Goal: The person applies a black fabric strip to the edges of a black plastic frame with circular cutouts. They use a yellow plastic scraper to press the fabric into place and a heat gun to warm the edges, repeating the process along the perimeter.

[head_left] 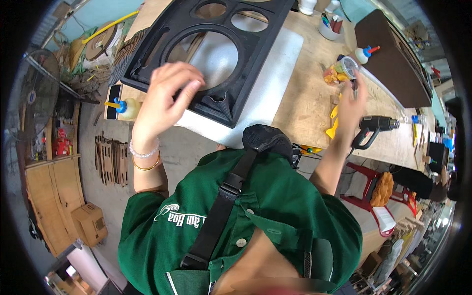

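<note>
Loosely spread, my left hand (169,96) hovers by a black speaker panel (253,59), its large round opening (215,56) uncovered; my right hand (353,102), near a plastic tub (335,75), blurs: grip unclear.

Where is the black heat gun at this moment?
In the head view, the black heat gun lies on the right part of the workbench, just right of the person's right forearm.

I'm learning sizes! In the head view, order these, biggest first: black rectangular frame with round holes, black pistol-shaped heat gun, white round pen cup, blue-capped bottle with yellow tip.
Black frame
Heat gun
Pen cup and bottle: they look too alike to rank.
</note>
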`<action>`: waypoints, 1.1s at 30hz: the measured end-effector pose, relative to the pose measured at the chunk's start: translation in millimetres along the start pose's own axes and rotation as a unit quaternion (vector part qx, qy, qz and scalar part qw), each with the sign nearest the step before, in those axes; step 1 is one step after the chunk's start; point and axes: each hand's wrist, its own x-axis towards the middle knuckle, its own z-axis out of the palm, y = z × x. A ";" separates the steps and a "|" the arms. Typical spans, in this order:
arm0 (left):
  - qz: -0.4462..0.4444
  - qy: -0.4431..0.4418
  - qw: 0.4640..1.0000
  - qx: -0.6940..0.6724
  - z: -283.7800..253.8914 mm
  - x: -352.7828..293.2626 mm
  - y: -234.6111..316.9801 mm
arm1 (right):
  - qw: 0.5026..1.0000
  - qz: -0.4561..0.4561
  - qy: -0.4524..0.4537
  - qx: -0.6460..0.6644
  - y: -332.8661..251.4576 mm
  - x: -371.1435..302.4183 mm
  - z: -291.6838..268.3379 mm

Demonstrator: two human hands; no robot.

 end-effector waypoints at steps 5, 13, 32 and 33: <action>-0.179 0.320 0.916 0.164 15.1 -28.4 -42.0 | 0.910 0.253 0.293 -0.145 237.5 -53.0 -132.5; -0.132 0.364 0.920 0.067 104.5 -33.7 21.0 | 0.675 0.680 0.125 0.256 358.9 -126.1 -179.7; -0.286 0.446 0.805 -0.267 19.9 -62.1 -129.7 | 0.891 0.427 0.155 0.004 308.7 -51.0 -163.0; -0.264 0.424 0.815 -0.294 19.2 -65.3 -133.8 | 0.911 0.357 0.205 -0.022 272.3 -30.7 -168.2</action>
